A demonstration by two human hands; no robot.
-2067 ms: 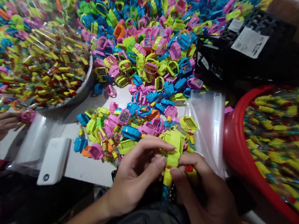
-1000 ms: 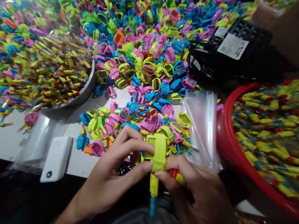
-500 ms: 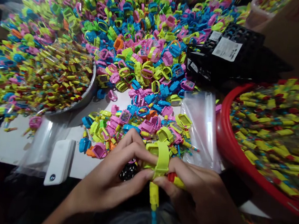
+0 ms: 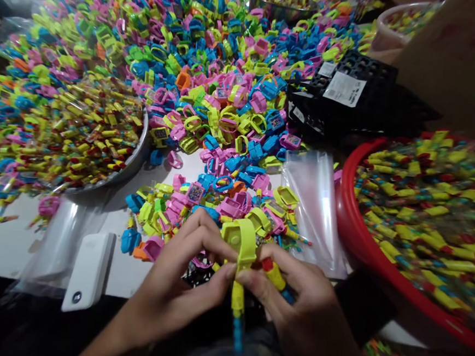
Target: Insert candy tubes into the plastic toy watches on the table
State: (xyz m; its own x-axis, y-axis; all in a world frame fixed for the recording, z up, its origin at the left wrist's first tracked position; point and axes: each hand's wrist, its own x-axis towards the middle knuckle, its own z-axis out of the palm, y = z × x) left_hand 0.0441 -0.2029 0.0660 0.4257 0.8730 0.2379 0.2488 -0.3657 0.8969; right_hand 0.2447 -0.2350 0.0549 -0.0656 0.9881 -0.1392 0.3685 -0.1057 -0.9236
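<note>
Fingertips [image 4: 229,271] cover the lower end of the yellow-green toy watch [image 4: 248,242], so I can't tell whether it joins the yellow-and-blue stick [image 4: 237,304] pointing to six o'clock below it. My left hand [image 4: 182,275] and right hand [image 4: 304,301] are nearly together, thumbs and forefingers clamped on that junction; the right also holds a red-tipped stick [image 4: 276,275], its far end partly hidden by fingers. Clocking from the watch, the small heap [image 4: 186,201] spreads at eleven, partly behind my left knuckles. Clear bags [image 4: 311,206] lie at two, the red tub [image 4: 347,208] at three, cut off by the frame. Bare tabletop [image 4: 129,273] opens between nine and ten, bounded by the metal basin [image 4: 134,164] at ten and the white device [image 4: 88,270] across the table's near edge towards nine.
</note>
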